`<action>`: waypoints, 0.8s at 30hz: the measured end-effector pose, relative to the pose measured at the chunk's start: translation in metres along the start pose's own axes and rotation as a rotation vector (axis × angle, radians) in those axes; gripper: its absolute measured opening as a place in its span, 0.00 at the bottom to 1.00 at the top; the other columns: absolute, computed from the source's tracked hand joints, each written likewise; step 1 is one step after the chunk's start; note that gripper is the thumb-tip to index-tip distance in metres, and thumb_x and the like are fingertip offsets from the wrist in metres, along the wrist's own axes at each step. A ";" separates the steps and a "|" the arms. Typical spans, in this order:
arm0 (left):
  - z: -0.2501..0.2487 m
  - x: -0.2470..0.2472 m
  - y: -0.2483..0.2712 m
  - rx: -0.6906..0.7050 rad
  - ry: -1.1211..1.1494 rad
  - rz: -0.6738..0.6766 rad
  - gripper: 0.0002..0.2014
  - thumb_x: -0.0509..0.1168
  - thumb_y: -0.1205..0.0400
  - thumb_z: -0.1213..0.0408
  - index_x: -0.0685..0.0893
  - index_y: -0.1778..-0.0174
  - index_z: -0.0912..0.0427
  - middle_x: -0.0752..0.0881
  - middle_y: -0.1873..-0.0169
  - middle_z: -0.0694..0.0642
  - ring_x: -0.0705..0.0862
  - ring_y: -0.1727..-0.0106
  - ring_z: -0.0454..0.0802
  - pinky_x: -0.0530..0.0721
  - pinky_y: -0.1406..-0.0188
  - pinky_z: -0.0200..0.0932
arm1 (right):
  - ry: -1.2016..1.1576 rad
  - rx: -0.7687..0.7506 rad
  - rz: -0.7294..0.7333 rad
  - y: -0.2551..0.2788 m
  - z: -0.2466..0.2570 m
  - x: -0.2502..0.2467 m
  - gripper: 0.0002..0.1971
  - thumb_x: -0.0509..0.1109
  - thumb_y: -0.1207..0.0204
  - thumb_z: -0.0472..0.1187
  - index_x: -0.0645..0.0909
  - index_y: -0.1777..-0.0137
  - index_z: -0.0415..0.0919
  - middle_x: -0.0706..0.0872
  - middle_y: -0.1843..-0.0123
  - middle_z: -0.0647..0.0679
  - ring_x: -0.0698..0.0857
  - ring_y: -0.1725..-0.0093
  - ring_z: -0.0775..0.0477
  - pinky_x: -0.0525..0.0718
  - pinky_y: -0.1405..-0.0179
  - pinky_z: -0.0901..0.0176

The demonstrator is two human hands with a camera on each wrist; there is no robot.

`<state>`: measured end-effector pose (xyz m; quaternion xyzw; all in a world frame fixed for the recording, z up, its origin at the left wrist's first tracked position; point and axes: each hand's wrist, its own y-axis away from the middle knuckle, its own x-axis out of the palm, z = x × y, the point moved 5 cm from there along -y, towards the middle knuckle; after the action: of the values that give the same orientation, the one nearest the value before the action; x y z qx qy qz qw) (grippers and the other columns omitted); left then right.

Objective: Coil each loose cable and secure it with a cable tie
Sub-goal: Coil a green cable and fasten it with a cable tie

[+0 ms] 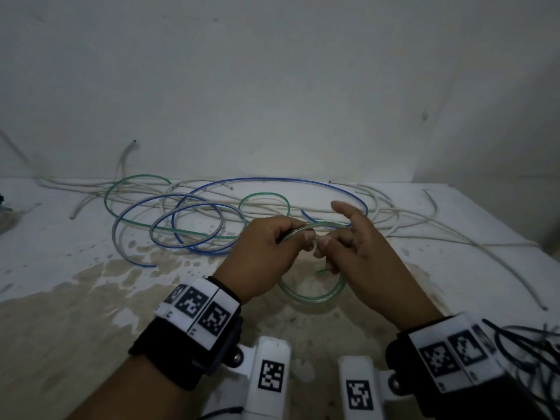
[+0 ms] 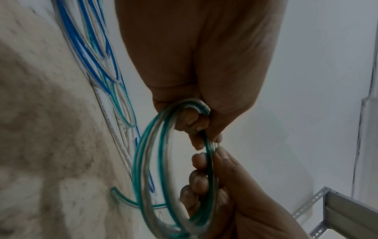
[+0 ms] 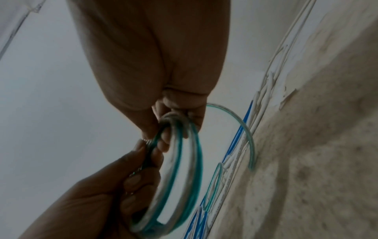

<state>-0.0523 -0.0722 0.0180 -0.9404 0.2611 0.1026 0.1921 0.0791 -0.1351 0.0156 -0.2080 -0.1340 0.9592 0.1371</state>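
Observation:
A small coil of clear cable with a green stripe [image 1: 312, 294] hangs between my two hands just above the stained table [image 1: 91, 298]. My left hand [image 1: 266, 250] grips the coil's top, fingers curled round several turns [image 2: 194, 116]. My right hand [image 1: 354, 247] pinches the same coil right beside it, index finger lifted; its fingers wrap the strands [image 3: 175, 122]. The coil [image 3: 184, 161] stands on edge, and its loose end [image 3: 241, 129] arcs down toward the table. A thin dark strand shows at the touching fingertips; I cannot tell what it is.
Behind the hands lie loose blue-striped loops [image 1: 197, 225], a green-striped cable [image 1: 136, 183] and long white cables [image 1: 424, 225] along the wall. Black cables [image 1: 530, 353] sit at the near right edge. A perforated metal shelf rail [image 2: 337, 210] shows in the left wrist view.

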 end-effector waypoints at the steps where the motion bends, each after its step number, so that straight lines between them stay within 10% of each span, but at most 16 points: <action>1: 0.000 -0.001 0.000 0.009 -0.004 -0.019 0.10 0.66 0.18 0.64 0.87 0.64 0.60 0.77 0.81 0.42 0.71 0.79 0.38 0.70 0.73 0.37 | 0.076 -0.003 -0.018 0.000 0.000 -0.002 0.18 0.67 0.21 0.45 0.73 0.32 0.52 0.88 0.66 0.53 0.83 0.68 0.61 0.80 0.62 0.63; 7: -0.001 -0.002 0.000 -0.030 0.116 -0.053 0.08 0.67 0.19 0.66 0.89 0.60 0.64 0.74 0.80 0.50 0.68 0.77 0.47 0.69 0.76 0.37 | 0.200 0.015 -0.119 0.004 0.005 -0.012 0.05 0.64 0.21 0.52 0.80 0.49 0.59 0.83 0.75 0.57 0.82 0.72 0.66 0.73 0.69 0.78; 15: 0.001 -0.004 0.002 -0.063 0.194 -0.010 0.06 0.70 0.22 0.68 0.90 0.55 0.65 0.81 0.76 0.49 0.71 0.76 0.47 0.72 0.75 0.37 | 0.451 -0.099 -0.189 0.007 0.014 -0.022 0.10 0.65 0.19 0.44 0.88 0.52 0.49 0.83 0.62 0.64 0.79 0.61 0.70 0.71 0.58 0.85; 19: 0.001 -0.005 0.002 -0.043 0.158 -0.045 0.06 0.69 0.21 0.66 0.91 0.56 0.62 0.84 0.73 0.50 0.71 0.76 0.44 0.73 0.75 0.36 | 0.673 -0.131 -0.297 0.004 0.009 -0.025 0.10 0.67 0.21 0.50 0.90 0.50 0.53 0.81 0.62 0.51 0.79 0.57 0.48 0.76 0.57 0.52; 24: 0.000 -0.009 0.001 -0.022 0.154 -0.141 0.05 0.70 0.22 0.65 0.90 0.60 0.58 0.78 0.78 0.50 0.70 0.76 0.45 0.71 0.74 0.37 | 0.395 -0.194 -0.175 0.003 0.013 -0.018 0.13 0.61 0.17 0.44 0.86 0.58 0.46 0.83 0.62 0.56 0.81 0.58 0.57 0.74 0.56 0.67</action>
<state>-0.0599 -0.0690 0.0202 -0.9636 0.2071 0.0190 0.1678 0.0883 -0.1461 0.0324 -0.3914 -0.2137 0.8670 0.2224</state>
